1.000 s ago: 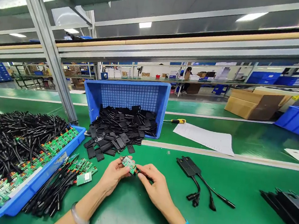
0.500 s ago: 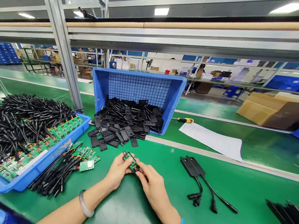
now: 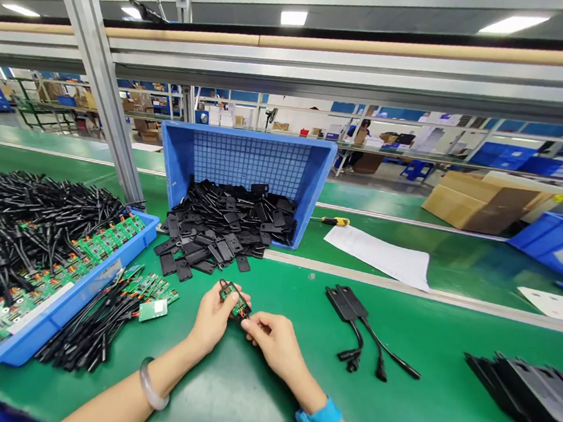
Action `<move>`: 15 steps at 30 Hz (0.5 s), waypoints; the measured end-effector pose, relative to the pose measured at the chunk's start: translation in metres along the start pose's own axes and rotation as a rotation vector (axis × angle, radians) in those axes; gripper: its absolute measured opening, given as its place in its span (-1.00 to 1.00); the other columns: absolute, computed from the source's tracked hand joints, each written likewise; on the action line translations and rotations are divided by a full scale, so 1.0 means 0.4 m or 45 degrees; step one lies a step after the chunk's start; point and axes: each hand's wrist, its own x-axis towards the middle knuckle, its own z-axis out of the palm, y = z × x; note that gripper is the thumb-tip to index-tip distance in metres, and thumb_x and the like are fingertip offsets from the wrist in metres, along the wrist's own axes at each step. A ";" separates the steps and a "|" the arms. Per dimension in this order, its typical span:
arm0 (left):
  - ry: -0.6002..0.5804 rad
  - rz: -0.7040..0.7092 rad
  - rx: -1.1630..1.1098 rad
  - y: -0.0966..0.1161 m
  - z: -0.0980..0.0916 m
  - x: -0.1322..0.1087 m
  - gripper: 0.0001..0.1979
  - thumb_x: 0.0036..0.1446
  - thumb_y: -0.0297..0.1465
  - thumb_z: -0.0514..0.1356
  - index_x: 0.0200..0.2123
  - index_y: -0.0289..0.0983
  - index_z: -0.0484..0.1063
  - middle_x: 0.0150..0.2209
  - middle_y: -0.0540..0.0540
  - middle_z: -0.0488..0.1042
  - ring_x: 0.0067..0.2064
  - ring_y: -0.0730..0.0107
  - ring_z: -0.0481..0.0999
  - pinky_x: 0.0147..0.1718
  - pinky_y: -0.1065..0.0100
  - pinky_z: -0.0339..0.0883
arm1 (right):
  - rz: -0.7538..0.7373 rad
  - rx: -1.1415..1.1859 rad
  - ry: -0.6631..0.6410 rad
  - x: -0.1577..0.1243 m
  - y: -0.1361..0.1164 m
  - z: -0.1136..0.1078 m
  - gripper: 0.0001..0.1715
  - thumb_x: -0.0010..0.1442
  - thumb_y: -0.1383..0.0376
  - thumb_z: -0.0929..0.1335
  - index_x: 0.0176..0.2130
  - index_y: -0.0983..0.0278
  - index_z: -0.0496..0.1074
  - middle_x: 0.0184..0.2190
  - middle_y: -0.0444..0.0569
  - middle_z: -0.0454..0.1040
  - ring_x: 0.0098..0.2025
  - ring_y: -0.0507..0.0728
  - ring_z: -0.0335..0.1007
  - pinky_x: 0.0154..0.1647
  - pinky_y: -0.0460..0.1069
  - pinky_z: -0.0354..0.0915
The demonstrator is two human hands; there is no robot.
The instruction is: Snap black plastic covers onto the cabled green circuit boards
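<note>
A green circuit board [image 3: 234, 302] lies in a small black plastic housing, tilted above the bench. My left hand [image 3: 212, 321] is closed around the housing, its thumb pressed on the board. At the lower right end, where red and orange wires show, my right hand [image 3: 272, 343] pinches with thumb and forefinger at the cable; its fingers hide most of that spot. To the left lie several loose circuit boards [image 3: 153, 310] with black cables [image 3: 92, 332]. Black plastic housing parts [image 3: 224, 249] spill from a blue crate [image 3: 317, 188] lying on its side behind my hands.
A blue tray [image 3: 70, 306] full of cabled boards stands left. Right of my hands lie two finished-looking black cased units [image 3: 347, 304] with cables. Farther right are stacked black units [image 3: 539, 392]. Behind are a paper sheet [image 3: 382, 255], a yellow-black screwdriver [image 3: 341, 222] and a metal post [image 3: 99, 78].
The view has shifted, so most things sit slightly farther left. My right fingers have drawn slightly away from the housing's side to its wire end. My left hand keeps its hold.
</note>
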 end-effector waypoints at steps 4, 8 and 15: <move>0.007 -0.020 -0.079 0.000 0.006 -0.006 -0.58 0.00 -0.14 0.29 -0.22 -0.32 0.30 -0.28 -0.18 0.51 -0.25 0.25 0.52 -0.28 0.29 0.41 | 0.039 0.139 0.064 0.000 0.002 0.012 -0.54 0.12 0.03 0.31 -0.58 0.31 0.43 -0.66 -0.08 0.41 -0.59 0.04 0.27 -0.53 -0.10 0.17; 0.016 -0.046 -0.173 0.004 0.011 -0.013 -0.58 0.00 -0.15 0.29 -0.21 -0.31 0.28 -0.27 -0.18 0.51 -0.22 0.21 0.53 -0.29 0.29 0.42 | 0.073 0.170 0.067 0.001 0.004 0.013 -0.53 0.11 0.01 0.30 -0.55 0.32 0.47 -0.64 -0.05 0.43 -0.59 0.05 0.29 -0.53 -0.10 0.18; 0.065 0.057 0.000 -0.006 0.014 -0.021 -0.61 0.05 -0.13 0.24 -0.21 -0.31 0.29 -0.27 -0.19 0.52 -0.22 0.22 0.52 -0.24 0.27 0.40 | 0.100 0.087 0.057 0.007 0.016 0.011 -0.52 0.11 0.02 0.30 -0.57 0.33 0.47 -0.65 -0.04 0.44 -0.61 0.05 0.29 -0.56 -0.10 0.16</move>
